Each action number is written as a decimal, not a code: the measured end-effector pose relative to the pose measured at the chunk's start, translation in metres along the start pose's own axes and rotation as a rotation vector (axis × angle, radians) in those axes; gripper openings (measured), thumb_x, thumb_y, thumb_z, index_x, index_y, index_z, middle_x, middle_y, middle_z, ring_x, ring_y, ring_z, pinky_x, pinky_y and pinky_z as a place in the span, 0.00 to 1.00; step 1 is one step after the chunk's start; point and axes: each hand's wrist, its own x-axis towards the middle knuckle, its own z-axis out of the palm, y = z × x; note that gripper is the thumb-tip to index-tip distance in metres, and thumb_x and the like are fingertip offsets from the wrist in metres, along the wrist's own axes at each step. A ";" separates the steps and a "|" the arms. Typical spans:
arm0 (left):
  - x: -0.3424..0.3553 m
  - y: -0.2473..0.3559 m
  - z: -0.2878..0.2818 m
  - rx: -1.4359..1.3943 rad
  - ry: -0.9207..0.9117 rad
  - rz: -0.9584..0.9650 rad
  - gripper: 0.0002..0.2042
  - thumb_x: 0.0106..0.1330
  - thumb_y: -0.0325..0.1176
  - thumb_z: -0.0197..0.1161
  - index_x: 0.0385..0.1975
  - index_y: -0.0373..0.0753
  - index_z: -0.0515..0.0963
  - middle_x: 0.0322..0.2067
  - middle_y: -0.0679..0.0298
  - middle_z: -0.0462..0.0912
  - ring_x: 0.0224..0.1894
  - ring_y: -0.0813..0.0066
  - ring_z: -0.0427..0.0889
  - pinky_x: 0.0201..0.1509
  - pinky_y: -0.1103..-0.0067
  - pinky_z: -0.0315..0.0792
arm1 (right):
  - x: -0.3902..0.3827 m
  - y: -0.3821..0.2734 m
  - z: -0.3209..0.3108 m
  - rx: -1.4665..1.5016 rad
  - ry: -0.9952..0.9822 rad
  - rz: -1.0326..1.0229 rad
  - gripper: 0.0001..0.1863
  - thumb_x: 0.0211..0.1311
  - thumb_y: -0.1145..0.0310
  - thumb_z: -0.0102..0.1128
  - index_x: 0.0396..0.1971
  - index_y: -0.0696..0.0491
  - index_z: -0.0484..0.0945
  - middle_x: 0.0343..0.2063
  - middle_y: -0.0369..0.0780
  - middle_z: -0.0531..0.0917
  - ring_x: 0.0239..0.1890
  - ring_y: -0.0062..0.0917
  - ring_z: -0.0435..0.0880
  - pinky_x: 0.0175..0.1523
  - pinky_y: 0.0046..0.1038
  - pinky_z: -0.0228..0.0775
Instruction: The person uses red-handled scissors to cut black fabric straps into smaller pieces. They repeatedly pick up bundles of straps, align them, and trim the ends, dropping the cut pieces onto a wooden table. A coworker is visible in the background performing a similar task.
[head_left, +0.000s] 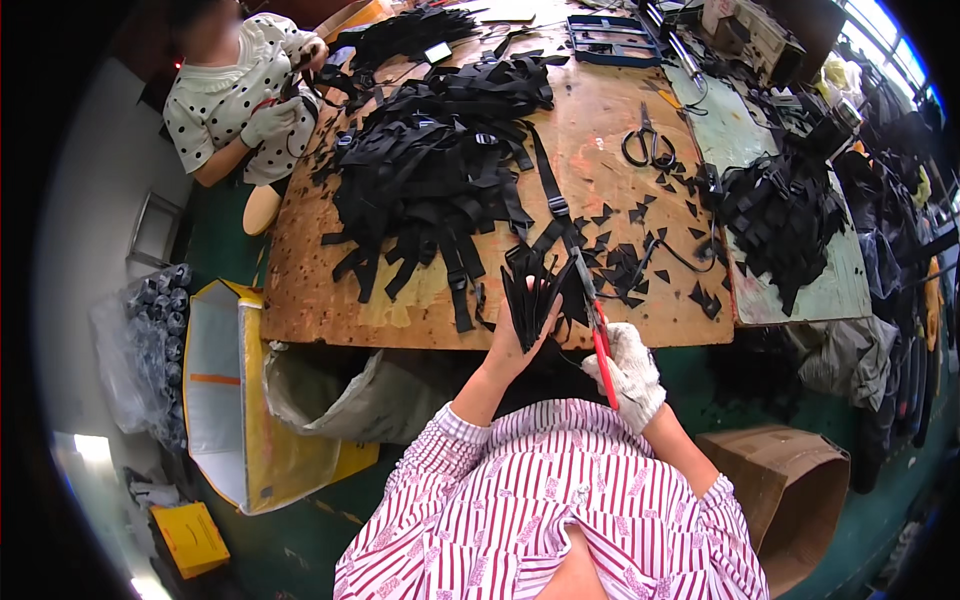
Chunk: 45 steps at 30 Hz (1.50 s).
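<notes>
My bare left hand (511, 345) is closed round a fanned bundle of black webbing straps (530, 310) at the table's near edge. In my gloved right hand (634, 380) is a pair of red-handled scissors (601, 352), tilted up and to the left. Their metal blades lie right beside the strap ends; whether they touch a strap I cannot tell. A strap with a buckle (558, 206) runs from the bundle toward the large heap of black straps (420, 170). Small black offcuts (622, 262) are scattered to the right of the blades.
Black-handled scissors (648, 148) lie on the wooden table (590, 110). A blue tray (612, 42) stands at the back, another strap pile (782, 215) at right. A person in white gloves (268, 122) works at the far left. Below are a yellow bin (250, 400), a sack (350, 400) and a cardboard box (770, 450).
</notes>
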 end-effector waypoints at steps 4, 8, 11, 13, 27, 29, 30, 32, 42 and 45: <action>-0.013 0.015 0.019 0.206 -0.168 -0.158 0.08 0.61 0.26 0.59 0.38 0.37 0.70 0.25 0.70 0.71 0.26 0.83 0.71 0.28 0.86 0.64 | 0.019 -0.006 -0.008 0.350 0.044 0.246 0.20 0.50 0.69 0.61 0.43 0.57 0.66 0.19 0.36 0.71 0.14 0.20 0.70 0.19 0.21 0.67; -0.024 -0.001 -0.004 -0.452 -0.250 -0.386 0.11 0.61 0.24 0.57 0.43 0.37 0.71 0.36 0.63 0.76 0.31 0.76 0.75 0.37 0.80 0.70 | 0.025 -0.032 -0.024 0.624 0.190 -0.067 0.14 0.57 0.65 0.53 0.40 0.55 0.65 0.17 0.32 0.68 0.10 0.15 0.65 0.14 0.16 0.61; -0.019 0.013 -0.018 0.289 -0.138 0.055 0.14 0.65 0.24 0.54 0.49 0.39 0.66 0.35 0.63 0.75 0.30 0.76 0.76 0.33 0.80 0.70 | 0.029 -0.033 -0.034 0.370 0.187 0.064 0.16 0.55 0.69 0.59 0.39 0.56 0.64 0.21 0.34 0.69 0.12 0.14 0.67 0.15 0.16 0.62; -0.015 0.030 -0.022 0.179 -0.124 0.078 0.17 0.63 0.21 0.56 0.51 0.40 0.65 0.36 0.63 0.76 0.33 0.75 0.77 0.37 0.78 0.71 | 0.032 -0.034 -0.029 0.297 0.216 0.129 0.19 0.52 0.72 0.63 0.39 0.56 0.63 0.22 0.34 0.70 0.14 0.14 0.69 0.17 0.16 0.63; -0.023 0.153 -0.049 -0.161 0.008 0.549 0.07 0.63 0.28 0.58 0.33 0.43 0.66 0.19 0.75 0.59 0.17 0.87 0.54 0.25 0.83 0.53 | 0.085 -0.029 -0.005 0.054 0.162 -0.134 0.20 0.51 0.72 0.67 0.41 0.55 0.66 0.25 0.32 0.72 0.25 0.13 0.71 0.30 0.17 0.66; 0.009 0.139 -0.082 -0.149 0.313 0.429 0.12 0.64 0.40 0.60 0.39 0.41 0.70 0.18 0.74 0.56 0.20 0.84 0.58 0.28 0.85 0.54 | 0.078 -0.025 0.007 0.173 0.134 -0.058 0.20 0.52 0.73 0.66 0.41 0.54 0.65 0.24 0.32 0.70 0.19 0.13 0.69 0.22 0.16 0.63; 0.022 0.137 -0.096 -0.162 0.322 0.416 0.15 0.64 0.41 0.60 0.43 0.38 0.71 0.19 0.73 0.61 0.20 0.82 0.60 0.28 0.85 0.57 | 0.072 -0.030 0.012 0.182 0.123 -0.030 0.20 0.52 0.73 0.65 0.42 0.54 0.64 0.24 0.32 0.70 0.16 0.13 0.69 0.18 0.16 0.62; 0.048 0.131 -0.115 -0.045 0.406 0.466 0.18 0.64 0.41 0.60 0.46 0.37 0.70 0.23 0.69 0.69 0.21 0.81 0.67 0.26 0.84 0.62 | 0.067 -0.024 0.015 0.156 0.115 -0.041 0.19 0.53 0.70 0.64 0.42 0.51 0.66 0.23 0.31 0.70 0.14 0.12 0.67 0.17 0.15 0.59; 0.121 0.103 -0.169 -0.242 0.889 0.219 0.12 0.61 0.39 0.63 0.37 0.39 0.72 0.29 0.62 0.75 0.25 0.69 0.80 0.27 0.74 0.72 | 0.053 -0.044 0.012 0.211 0.162 0.057 0.16 0.53 0.72 0.61 0.38 0.53 0.64 0.20 0.33 0.69 0.12 0.14 0.66 0.15 0.15 0.58; 0.128 0.095 -0.178 -0.259 0.954 0.237 0.09 0.60 0.36 0.65 0.30 0.40 0.73 0.26 0.66 0.76 0.24 0.70 0.79 0.25 0.75 0.70 | 0.055 -0.028 0.010 0.209 0.147 0.094 0.19 0.54 0.73 0.62 0.41 0.53 0.62 0.23 0.33 0.68 0.11 0.14 0.65 0.13 0.16 0.57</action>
